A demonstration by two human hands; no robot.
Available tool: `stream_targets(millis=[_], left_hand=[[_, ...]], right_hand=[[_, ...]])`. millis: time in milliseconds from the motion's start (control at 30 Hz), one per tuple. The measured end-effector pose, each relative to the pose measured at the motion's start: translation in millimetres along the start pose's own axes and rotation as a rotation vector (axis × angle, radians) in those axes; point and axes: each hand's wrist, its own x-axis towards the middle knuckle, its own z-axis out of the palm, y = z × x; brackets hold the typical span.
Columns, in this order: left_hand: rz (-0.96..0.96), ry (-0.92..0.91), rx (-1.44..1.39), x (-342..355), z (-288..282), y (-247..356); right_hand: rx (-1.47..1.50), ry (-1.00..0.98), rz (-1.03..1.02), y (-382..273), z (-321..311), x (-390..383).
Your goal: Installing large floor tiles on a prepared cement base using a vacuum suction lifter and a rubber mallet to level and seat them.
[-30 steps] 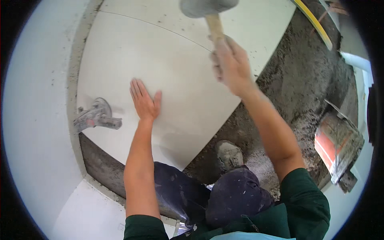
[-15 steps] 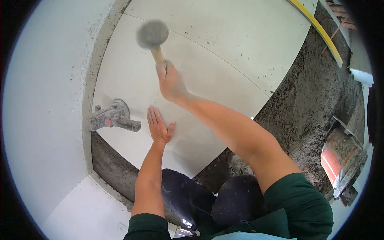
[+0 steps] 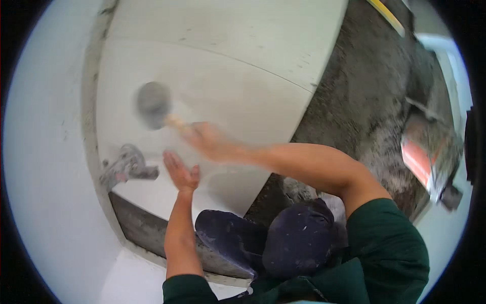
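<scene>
My right hand (image 3: 207, 141), blurred by motion, grips the light handle of a mallet (image 3: 153, 104) with a grey head, held over the pale floor tile (image 3: 233, 111). My left hand (image 3: 180, 173) lies on the tile below the mallet, fingers stretched out and fairly flat. Just left of it, beside the wall, a dusty grey tool (image 3: 131, 169) with a round base and a handle rests on the tile. A seam crosses the pale surface farther up.
A white wall (image 3: 45, 131) lines the left. Dark wet mortar (image 3: 349, 76) borders the tile on the right and lower left. At the right lies a mortar-caked object (image 3: 417, 152) with an orange face; a yellow bar (image 3: 387, 15) is at the top right. My bent knees are below.
The mallet swung from upper middle leftward and down toward my left hand, carried by my right hand. My left hand stays on the tile. The view has shifted and blurred.
</scene>
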Motion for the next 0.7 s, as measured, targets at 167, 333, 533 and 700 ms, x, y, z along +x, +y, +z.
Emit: stream_targets(millis=[167, 333, 533, 700], left_hand=[[0.027, 0.053, -0.009, -1.5, -2.5, 10.9], [0.054, 0.032, 0.026, -13.4, 5.5, -10.6], [0.033, -0.147, 0.223, -17.3, -4.9, -9.4], [0.015, 0.016, 0.05, -2.5, 4.5, 10.0]], right_hand=[[-0.065, 0.118, -0.253, -58.8, -26.0, -33.1], [-0.21, 0.09, 0.025, 53.8, -35.5, -89.4], [-0.357, -0.27, -0.13, -50.9, -41.0, -91.7], [0.006, 0.1, -0.128, 80.8, -15.0, -116.0]])
